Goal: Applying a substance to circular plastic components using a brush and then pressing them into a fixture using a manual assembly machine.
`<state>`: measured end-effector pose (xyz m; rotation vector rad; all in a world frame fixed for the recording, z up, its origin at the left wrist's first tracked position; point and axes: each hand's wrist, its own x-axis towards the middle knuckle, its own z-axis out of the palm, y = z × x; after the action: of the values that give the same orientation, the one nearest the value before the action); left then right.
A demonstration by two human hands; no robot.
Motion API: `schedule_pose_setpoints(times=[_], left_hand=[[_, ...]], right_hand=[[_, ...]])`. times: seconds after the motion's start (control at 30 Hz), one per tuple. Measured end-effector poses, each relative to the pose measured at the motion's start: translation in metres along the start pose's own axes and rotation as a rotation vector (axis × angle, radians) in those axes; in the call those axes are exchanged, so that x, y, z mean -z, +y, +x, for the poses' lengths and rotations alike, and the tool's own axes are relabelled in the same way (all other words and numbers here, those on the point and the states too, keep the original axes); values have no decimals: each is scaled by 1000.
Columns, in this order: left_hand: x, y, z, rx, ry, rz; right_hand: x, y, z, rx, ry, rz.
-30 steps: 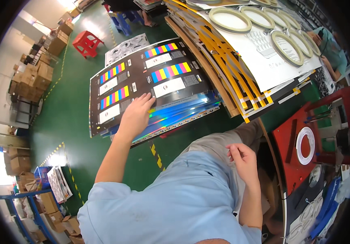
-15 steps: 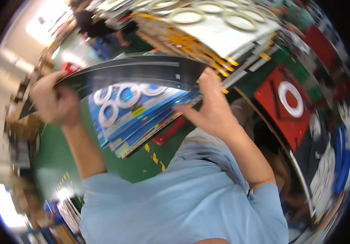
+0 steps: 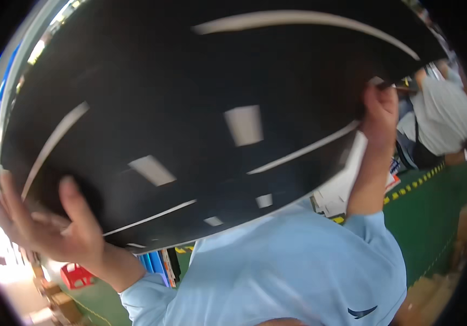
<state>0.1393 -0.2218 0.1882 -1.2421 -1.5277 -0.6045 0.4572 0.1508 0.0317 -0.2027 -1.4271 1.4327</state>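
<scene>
A large black sheet (image 3: 190,98) fills most of the upper view, tilted in front of my chest. Pale strips and blocks show on its face; whether they are markings, openings or reflections I cannot tell. Near the sheet's right edge, my right hand (image 3: 383,106) is closed, its fingers pinching that edge. My left hand (image 3: 68,228) is by the lower left edge, its fingers spread and the thumb over the dark face. Motion blur softens the fingers, and contact with the edge is unclear there.
Another person in a light grey top (image 3: 442,117) is close by on the right. White stacked sheets (image 3: 339,187) show behind my right forearm. A red crate (image 3: 76,276) and cardboard boxes (image 3: 65,307) stand at lower left on the green floor (image 3: 407,233) with yellow-black tape.
My view has turned away from the stacks with rings. The black sheet now faces me broadly. My right hand has closed on its edge; my left hand has opened from its grip.
</scene>
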Motion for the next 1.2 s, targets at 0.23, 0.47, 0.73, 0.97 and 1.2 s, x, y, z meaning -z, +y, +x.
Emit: schedule_pose_setpoints(times=[0.23,0.47,0.73,0.97,1.2], left_hand=[[-111,92,-52,22,-455,-775],[-179,151,-118,-153,-1013,-1281],[-210,122,-142,147,-1069,-1259],[-200,77,-132,396,-923,-1189],[-212,50,-147,642,-879,-1103]], right_hand=[[256,-136,-264,-229,706,-636],[255,-213,-412,-856,1027,-674],[266,-35,-317,-810,1117,-1197],[290,91,-296,-930,1115,-1401],[267,88,-313,-1295,1113,-853]])
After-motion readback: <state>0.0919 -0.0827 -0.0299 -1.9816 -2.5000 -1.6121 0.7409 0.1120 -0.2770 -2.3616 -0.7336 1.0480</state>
